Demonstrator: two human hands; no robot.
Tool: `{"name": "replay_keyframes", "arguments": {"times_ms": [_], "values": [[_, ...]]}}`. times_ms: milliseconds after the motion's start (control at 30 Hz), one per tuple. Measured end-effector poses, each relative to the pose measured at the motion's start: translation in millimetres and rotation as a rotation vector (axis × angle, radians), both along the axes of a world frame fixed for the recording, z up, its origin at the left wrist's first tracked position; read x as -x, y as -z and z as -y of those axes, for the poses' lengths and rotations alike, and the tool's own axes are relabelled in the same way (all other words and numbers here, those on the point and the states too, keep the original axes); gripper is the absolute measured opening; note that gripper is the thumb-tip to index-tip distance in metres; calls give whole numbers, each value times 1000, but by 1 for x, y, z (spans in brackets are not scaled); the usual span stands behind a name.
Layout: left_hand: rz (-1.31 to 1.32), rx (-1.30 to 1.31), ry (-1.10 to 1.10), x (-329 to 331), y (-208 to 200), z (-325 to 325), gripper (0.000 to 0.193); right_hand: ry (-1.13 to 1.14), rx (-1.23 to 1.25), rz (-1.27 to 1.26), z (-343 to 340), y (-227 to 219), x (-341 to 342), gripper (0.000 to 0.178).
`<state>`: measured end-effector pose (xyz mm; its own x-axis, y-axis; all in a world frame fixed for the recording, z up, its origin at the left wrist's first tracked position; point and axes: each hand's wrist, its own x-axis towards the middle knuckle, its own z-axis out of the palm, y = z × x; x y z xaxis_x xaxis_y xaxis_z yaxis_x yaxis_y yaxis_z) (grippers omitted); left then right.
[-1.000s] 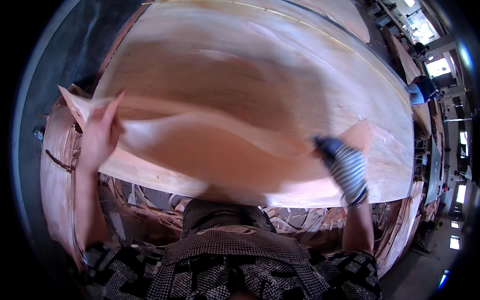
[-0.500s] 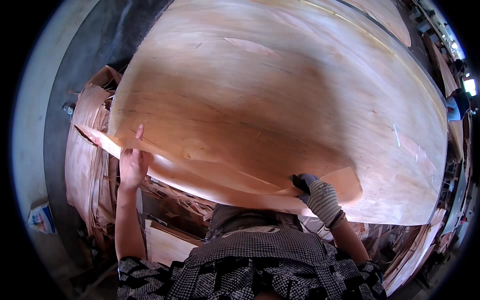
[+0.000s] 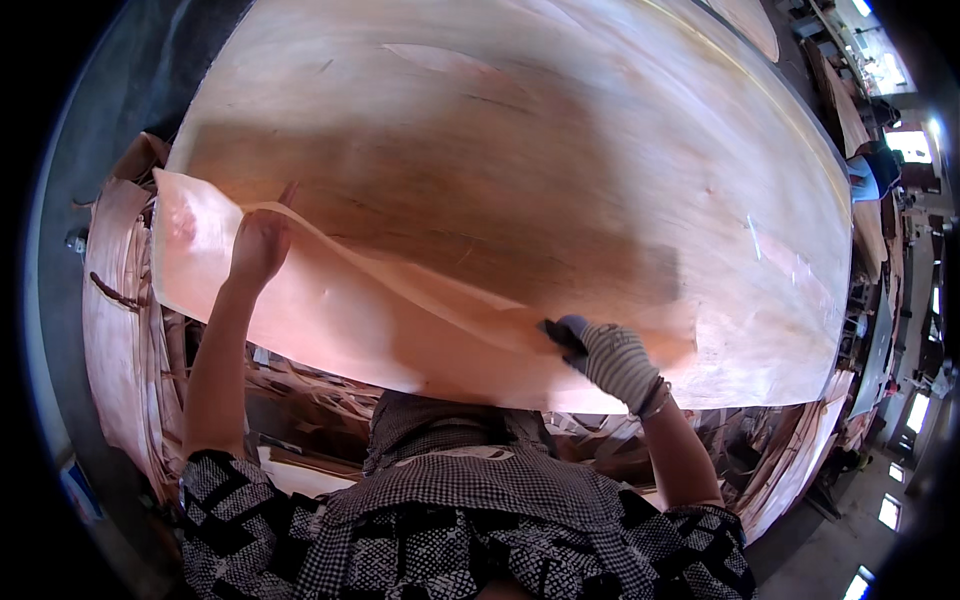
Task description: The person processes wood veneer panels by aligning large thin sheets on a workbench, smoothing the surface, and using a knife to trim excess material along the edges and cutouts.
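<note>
A long, thin sheet of reddish wood veneer (image 3: 330, 300) lies along the near edge of a large pale veneer panel (image 3: 480, 150), its far edge raised in a curl. My bare left hand (image 3: 262, 245) grips that raised edge near the sheet's left end, with one finger sticking out past it. My right hand (image 3: 610, 362), in a grey-and-white striped glove, is closed low over the sheet's right part. Something dark shows at its fingertips; I cannot tell whether it is a tool or the glove's coating. The fingers' undersides are hidden.
Stacked veneer scraps (image 3: 120, 300) stand left of the panel, and loose strips (image 3: 310, 385) lie below its near edge. More veneer sheets (image 3: 790, 465) lean at the lower right. Another person (image 3: 875, 172) is at the far right, beyond the panel's edge.
My left hand has moved away from me with the sheet's left end, so the sheet's broad face now shows. My right hand stays near the same spot on the panel. The view has shifted.
</note>
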<state>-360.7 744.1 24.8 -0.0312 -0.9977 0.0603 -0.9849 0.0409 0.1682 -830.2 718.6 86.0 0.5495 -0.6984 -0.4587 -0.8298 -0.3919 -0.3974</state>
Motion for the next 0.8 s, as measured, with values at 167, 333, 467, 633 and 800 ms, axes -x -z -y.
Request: {"name": "replay_keyframes", "arguments": {"times_ms": [167, 333, 467, 633, 800], "values": [[121, 128, 206, -34, 40, 28, 44, 95, 219, -197, 60, 32, -21, 23], [303, 59, 13, -40, 42, 45, 28, 58, 276, -38, 90, 57, -54, 40], [391, -18, -129, -49, 46, 42, 33, 501, 277, 701, 93, 20, -44, 36], [228, 88, -277, -55, 49, 54, 35, 999, 295, 900, 75, -1, -4, 18], [137, 351, -281, -56, 50, 52, 32, 516, -189, 410, 39, 53, -70, 18]]}}
